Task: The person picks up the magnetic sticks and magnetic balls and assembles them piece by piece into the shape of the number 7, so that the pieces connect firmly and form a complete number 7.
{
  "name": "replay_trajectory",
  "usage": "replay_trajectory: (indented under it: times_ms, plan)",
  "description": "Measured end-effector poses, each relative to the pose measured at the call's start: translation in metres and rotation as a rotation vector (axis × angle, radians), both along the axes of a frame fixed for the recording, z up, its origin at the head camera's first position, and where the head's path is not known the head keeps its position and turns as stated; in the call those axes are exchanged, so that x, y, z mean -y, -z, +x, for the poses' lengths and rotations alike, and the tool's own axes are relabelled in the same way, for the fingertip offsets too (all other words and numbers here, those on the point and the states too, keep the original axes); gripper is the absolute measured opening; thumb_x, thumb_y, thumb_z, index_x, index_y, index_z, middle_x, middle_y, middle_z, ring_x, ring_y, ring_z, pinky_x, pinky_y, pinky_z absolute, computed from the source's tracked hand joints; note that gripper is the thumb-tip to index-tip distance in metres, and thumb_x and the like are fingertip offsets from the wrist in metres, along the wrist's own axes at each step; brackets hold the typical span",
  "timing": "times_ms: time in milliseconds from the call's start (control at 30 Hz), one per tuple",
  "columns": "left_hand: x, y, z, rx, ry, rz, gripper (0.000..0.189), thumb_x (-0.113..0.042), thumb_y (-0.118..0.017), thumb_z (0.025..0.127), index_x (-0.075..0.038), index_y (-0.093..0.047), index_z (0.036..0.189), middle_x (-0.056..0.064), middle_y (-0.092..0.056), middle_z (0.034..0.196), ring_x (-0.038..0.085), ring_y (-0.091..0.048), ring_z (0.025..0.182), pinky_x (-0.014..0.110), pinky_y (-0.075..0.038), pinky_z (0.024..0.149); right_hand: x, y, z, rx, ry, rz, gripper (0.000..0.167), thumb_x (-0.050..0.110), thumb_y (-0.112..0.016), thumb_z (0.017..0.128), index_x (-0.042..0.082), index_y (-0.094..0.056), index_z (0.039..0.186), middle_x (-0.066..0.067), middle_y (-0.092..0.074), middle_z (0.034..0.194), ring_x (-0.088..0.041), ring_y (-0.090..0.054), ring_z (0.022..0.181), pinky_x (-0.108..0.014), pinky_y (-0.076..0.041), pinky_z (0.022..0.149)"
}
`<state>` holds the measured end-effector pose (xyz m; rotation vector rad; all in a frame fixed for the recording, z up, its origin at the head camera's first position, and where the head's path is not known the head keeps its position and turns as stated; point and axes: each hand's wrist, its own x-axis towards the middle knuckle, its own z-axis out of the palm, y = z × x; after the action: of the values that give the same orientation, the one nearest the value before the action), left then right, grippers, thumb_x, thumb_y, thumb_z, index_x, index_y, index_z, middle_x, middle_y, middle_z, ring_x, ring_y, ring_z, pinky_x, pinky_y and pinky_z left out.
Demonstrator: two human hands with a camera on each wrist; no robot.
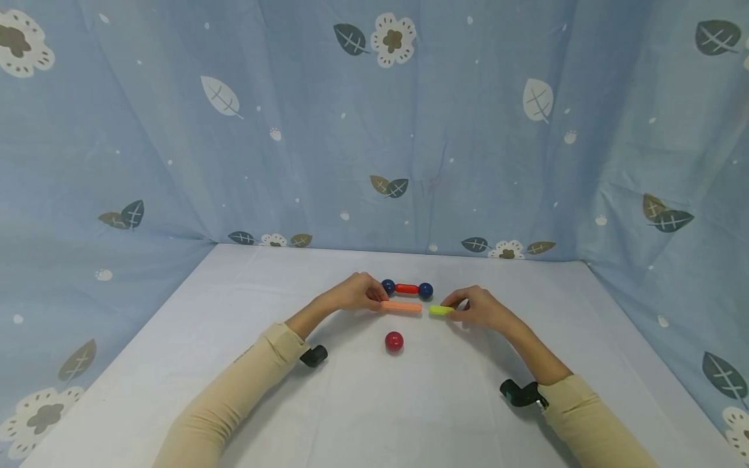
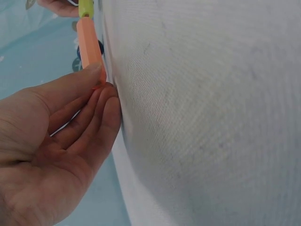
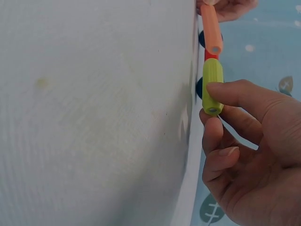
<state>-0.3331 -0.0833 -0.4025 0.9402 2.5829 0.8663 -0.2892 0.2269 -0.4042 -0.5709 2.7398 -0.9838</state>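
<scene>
My left hand [image 1: 358, 292] pinches the left end of an orange rod [image 1: 402, 307] between thumb and fingers. The rod is long and faceted. My right hand [image 1: 481, 308] pinches a shorter yellow-green rod [image 1: 440, 311], which has a small round grey spot on its end in the right wrist view. In the head view the two rods lie nearly in line, a small gap between their facing ends. Just behind them is a red rod [image 1: 406, 288] between two dark blue balls [image 1: 425, 290]. A red ball [image 1: 394, 341] rests on the table nearer to me.
A white cloth covers the table [image 1: 374, 416]. Blue patterned curtains [image 1: 316, 130] hang behind it and at both sides. Black wrist devices [image 1: 519, 393] stick out by the beige sleeves [image 1: 234, 390].
</scene>
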Motion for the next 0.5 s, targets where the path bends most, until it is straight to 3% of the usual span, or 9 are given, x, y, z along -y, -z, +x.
replay_trajectory:
  times_ms: [500]
  plan:
    - [0.0, 0.0016, -0.0016, 0.003, 0.0, -0.002, 0.015, -0.009, -0.074, 0.086, -0.008, -0.075, 0.101, 0.003, -0.074, 0.092, 0.009, -0.066, 0.082, 0.021, -0.057, 0.077, 0.0063, 0.0, 0.0024, 0.009, 0.012, 0.01, 0.024, 0.013, -0.071, 0.087, 0.006, -0.072, 0.11, -0.008, -0.071, 0.101, -0.019, -0.058, 0.081, -0.026, -0.053, 0.064]
